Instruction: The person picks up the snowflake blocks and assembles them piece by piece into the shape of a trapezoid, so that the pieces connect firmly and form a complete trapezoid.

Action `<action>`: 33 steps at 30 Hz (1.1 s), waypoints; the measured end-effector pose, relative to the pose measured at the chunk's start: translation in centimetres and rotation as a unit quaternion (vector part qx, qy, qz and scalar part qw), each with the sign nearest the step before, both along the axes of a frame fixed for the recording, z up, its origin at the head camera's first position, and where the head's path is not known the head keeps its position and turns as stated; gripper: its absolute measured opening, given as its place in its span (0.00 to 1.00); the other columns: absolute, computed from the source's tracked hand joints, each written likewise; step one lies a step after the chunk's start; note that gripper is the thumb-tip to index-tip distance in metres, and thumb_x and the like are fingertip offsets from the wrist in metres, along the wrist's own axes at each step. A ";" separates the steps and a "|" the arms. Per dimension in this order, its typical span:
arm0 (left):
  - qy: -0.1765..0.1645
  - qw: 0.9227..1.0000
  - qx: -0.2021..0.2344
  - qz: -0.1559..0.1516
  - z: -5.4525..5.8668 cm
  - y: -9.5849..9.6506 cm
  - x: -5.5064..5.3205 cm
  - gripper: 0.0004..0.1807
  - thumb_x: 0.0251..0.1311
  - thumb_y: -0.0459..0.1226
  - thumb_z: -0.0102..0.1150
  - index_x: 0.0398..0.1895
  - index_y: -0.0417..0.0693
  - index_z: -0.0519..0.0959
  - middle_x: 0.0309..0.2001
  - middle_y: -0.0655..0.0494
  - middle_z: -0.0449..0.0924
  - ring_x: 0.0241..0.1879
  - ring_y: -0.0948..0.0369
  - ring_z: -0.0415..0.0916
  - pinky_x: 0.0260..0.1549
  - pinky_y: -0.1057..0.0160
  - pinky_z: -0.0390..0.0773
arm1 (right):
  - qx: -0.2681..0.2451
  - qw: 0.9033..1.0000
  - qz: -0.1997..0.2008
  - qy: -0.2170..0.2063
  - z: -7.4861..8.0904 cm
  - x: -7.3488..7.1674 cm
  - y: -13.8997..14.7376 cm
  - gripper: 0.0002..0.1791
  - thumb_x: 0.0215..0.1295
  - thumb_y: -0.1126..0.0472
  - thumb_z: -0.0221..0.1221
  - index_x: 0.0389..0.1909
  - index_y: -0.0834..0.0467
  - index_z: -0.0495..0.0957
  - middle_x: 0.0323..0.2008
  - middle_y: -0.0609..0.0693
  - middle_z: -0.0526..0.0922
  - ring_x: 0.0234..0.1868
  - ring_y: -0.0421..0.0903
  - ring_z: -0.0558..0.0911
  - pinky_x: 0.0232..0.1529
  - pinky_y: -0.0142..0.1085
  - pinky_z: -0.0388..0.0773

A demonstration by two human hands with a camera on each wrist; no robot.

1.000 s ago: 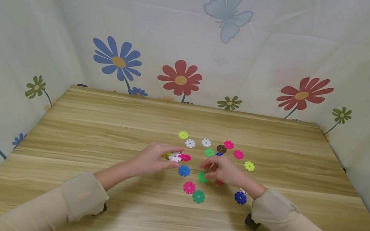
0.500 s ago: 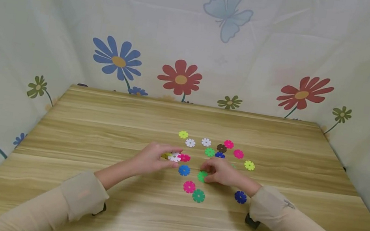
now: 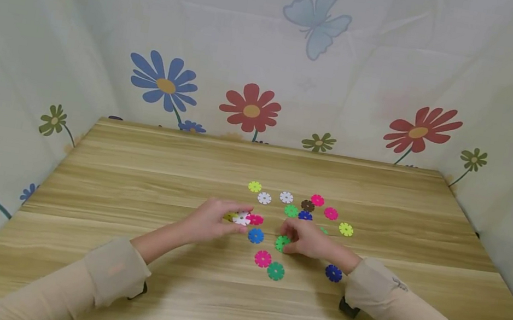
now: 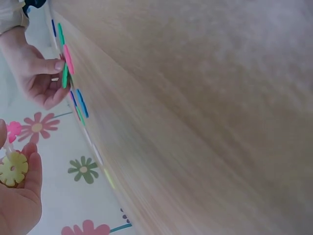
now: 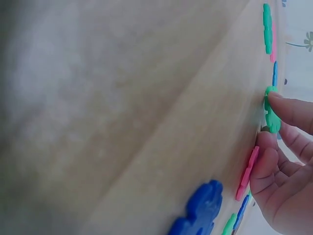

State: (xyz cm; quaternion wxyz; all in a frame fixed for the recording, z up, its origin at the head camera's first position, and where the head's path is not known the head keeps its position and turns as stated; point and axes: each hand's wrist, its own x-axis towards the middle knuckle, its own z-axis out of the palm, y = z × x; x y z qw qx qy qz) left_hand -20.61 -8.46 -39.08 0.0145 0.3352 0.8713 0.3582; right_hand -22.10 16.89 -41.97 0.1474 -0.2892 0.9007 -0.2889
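My left hand [image 3: 214, 223] holds a short joined row of notched plastic discs: a yellow disc [image 4: 13, 169], a white disc [image 3: 241, 218] and a pink disc [image 3: 255, 219]. Thumb and fingers lie on either side of the row. To the right, my right hand [image 3: 308, 238] pinches a green notched disc [image 3: 281, 243] between thumb and fingers, low over the table; the thumb lies on its face in the right wrist view. Between the hands lies a light blue disc [image 3: 255, 235]. A pink disc [image 5: 247, 172] lies under the right hand, hidden in the head view.
Several loose discs are spread on the wooden table [image 3: 161, 168]. Behind the hands are a brown disc [image 3: 307, 206] and a lime disc [image 3: 346, 229]. Nearer lie a dark green disc [image 3: 276, 271] and a dark blue disc [image 3: 333, 273]. A flowered curtain [image 3: 358, 76] surrounds the table.
My right hand has shifted slightly and come to pinch the green disc, baring more of the dark blue disc behind it. The left hand and its joined discs stay nearly still.
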 end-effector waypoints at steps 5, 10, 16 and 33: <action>0.007 1.000 -0.006 0.002 -0.2 0.1 0.1 0.24 0.49 0.41 0.62 0.52 0.45 0.74 0.52 0.52 0.75 0.53 0.57 0.71 0.49 0.60 0.73 | -0.035 0.999 0.002 -0.015 0.0 -0.1 0.2 0.12 0.45 0.69 0.63 0.33 0.60 0.73 0.25 0.49 0.73 0.29 0.42 0.70 0.29 0.27 0.70; 0.005 1.000 -0.009 0.004 -0.3 0.1 0.2 0.24 0.50 0.42 0.61 0.52 0.46 0.74 0.52 0.52 0.75 0.54 0.58 0.71 0.50 0.60 0.72 | -0.087 0.995 -0.007 -0.041 0.2 -0.1 0.7 0.10 0.47 0.73 0.60 0.33 0.64 0.74 0.28 0.53 0.75 0.30 0.42 0.72 0.32 0.29 0.72; 0.009 1.000 -0.008 -0.002 -0.4 0.1 0.1 0.24 0.50 0.41 0.61 0.52 0.46 0.74 0.52 0.53 0.75 0.54 0.58 0.71 0.50 0.60 0.72 | -0.163 0.980 -0.067 -0.093 1.6 0.1 1.1 0.08 0.51 0.73 0.57 0.34 0.66 0.72 0.29 0.55 0.73 0.27 0.42 0.73 0.28 0.33 0.76; 0.071 0.997 0.019 -0.035 0.0 0.9 0.8 0.24 0.47 0.39 0.63 0.50 0.41 0.74 0.51 0.48 0.76 0.52 0.57 0.72 0.49 0.62 0.72 | -0.284 0.933 -0.116 -0.187 4.9 1.9 -0.1 0.12 0.54 0.72 0.56 0.40 0.71 0.69 0.27 0.51 0.73 0.25 0.47 0.80 0.28 0.37 0.79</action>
